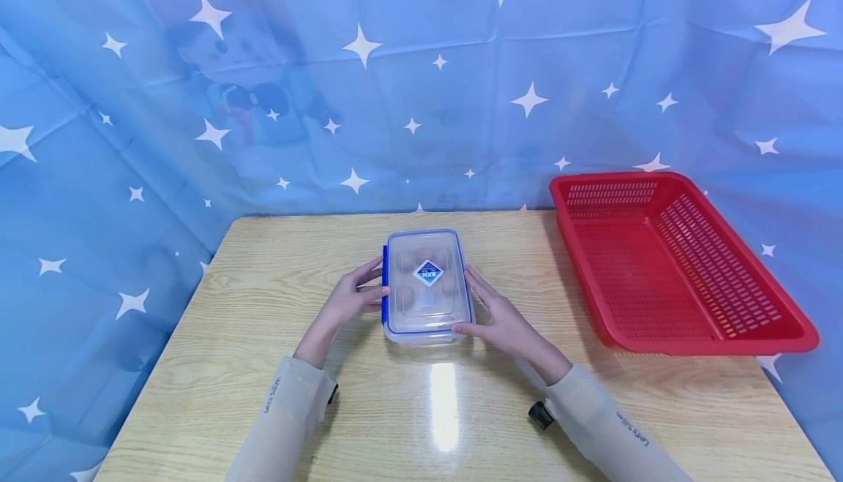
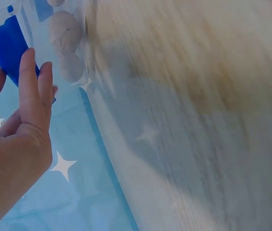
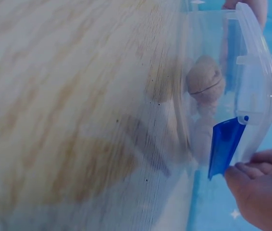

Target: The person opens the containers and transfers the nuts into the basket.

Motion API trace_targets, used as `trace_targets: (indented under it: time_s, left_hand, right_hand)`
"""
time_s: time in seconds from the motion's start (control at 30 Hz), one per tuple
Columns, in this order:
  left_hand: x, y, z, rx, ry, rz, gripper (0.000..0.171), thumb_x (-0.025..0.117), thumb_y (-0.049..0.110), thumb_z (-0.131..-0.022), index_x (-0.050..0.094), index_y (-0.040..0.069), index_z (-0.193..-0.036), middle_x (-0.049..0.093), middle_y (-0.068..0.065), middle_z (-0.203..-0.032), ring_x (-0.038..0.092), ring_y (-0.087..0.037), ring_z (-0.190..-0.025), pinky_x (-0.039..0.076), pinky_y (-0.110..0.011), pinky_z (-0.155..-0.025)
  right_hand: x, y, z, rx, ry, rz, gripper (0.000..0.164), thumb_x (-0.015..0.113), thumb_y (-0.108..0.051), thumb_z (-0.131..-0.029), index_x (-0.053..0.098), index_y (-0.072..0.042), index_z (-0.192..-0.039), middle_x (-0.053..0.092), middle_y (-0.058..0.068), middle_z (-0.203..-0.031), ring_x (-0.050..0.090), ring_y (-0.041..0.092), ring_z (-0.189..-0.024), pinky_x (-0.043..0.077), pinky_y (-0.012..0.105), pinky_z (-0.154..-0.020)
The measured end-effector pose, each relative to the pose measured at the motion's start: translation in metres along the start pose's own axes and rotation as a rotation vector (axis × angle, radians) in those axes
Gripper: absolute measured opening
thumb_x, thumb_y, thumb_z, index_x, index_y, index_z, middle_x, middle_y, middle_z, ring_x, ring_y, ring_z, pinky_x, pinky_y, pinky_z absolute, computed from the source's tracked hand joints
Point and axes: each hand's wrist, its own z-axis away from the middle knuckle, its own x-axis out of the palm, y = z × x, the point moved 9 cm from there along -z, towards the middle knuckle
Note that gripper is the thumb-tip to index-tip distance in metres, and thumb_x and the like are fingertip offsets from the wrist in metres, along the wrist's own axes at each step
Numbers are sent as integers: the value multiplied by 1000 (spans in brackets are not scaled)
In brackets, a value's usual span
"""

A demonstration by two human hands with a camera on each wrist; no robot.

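A clear plastic food container (image 1: 428,306) with a blue-rimmed lid and a blue and white label lies flat on the table. Brown, round walnuts (image 3: 205,79) show through its wall. My left hand (image 1: 349,297) holds its left side, thumb at the lid's edge and fingers on the blue latch (image 2: 6,45), which stands out from the wall. My right hand (image 1: 503,323) holds the opposite side, thumb over the lid's near right corner. There, another blue latch (image 3: 226,147) angles outward from the lid, and my right fingertips (image 3: 237,175) meet its lower end.
A large red plastic basket (image 1: 593,314) with slotted walls stands at the right of the wooden table (image 1: 263,248). Behind and to the left hangs a blue curtain (image 1: 408,87) with white stars. Light reflects off the tabletop in front of the container.
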Motion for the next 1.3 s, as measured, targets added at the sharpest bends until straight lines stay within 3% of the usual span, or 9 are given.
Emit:
trace_targets:
  time_s: [0.23,0.37,0.6,0.7,0.83,0.97,1.07,1.17,1.3]
  left_hand:
    - [-1,-1,-1,-23,38,-40,67,57,3,-97,29,12,-158,44,-29,-151,60,-45,-123,63,-43,-88]
    - [0,3,-2,-24,97,-104,69,56,2,-94,32,12,-157,49,-28,-147,63,-43,-119,64,-42,-83]
    - [4,18,-5,-32,226,-344,73,58,1,-83,38,10,-154,62,-26,-133,72,-35,-105,66,-34,-68]
    - [3,23,-6,-27,265,-447,72,56,0,-83,39,7,-153,64,-26,-130,73,-33,-101,65,-35,-68]
    - [0,9,-6,-54,292,-505,64,54,-6,-86,42,1,-149,66,-25,-125,72,-32,-100,64,-35,-76]
    - [0,-8,-3,-71,224,-543,61,53,-8,-87,41,-5,-147,64,-26,-128,70,-31,-101,63,-35,-81]
    - [-5,-4,0,-34,216,-517,61,53,-4,-91,38,-6,-149,57,-27,-139,66,-37,-115,62,-40,-90]
    - [-11,7,4,18,252,-438,55,54,2,-96,40,-3,-149,52,-24,-146,59,-38,-127,57,-43,-101]
    - [-9,20,11,77,244,-292,48,58,3,-97,48,-5,-143,56,-24,-142,59,-38,-127,55,-42,-105]
  right_hand:
    - [-1,1,-3,5,-1,0,102,79,-38,-84,19,-2,-158,17,17,-167,18,39,-153,21,59,-124]
    - [-2,1,-3,2,1,7,102,79,-38,-84,20,-2,-158,17,17,-167,19,39,-153,22,59,-124]
    - [-4,2,-5,-4,4,14,102,80,-38,-84,21,-1,-158,17,19,-166,20,40,-152,22,59,-123]
    - [-5,2,-4,-6,9,14,101,79,-38,-84,21,-1,-158,17,19,-166,20,40,-152,23,59,-123]
    - [-5,2,-1,-16,20,10,100,79,-36,-84,21,-1,-158,18,18,-166,21,42,-151,23,61,-123]
    - [0,2,5,-16,10,7,101,80,-36,-83,21,0,-157,17,19,-166,21,42,-151,23,60,-122]
    - [1,2,6,-2,17,-5,102,81,-37,-82,22,-1,-157,19,18,-166,21,41,-151,23,60,-122]
    - [1,1,6,4,19,-4,102,81,-37,-82,22,-2,-158,19,18,-166,22,41,-151,24,60,-122]
    - [-3,-1,6,1,24,-37,97,79,-34,-85,23,-1,-157,20,20,-165,23,42,-150,26,59,-121]
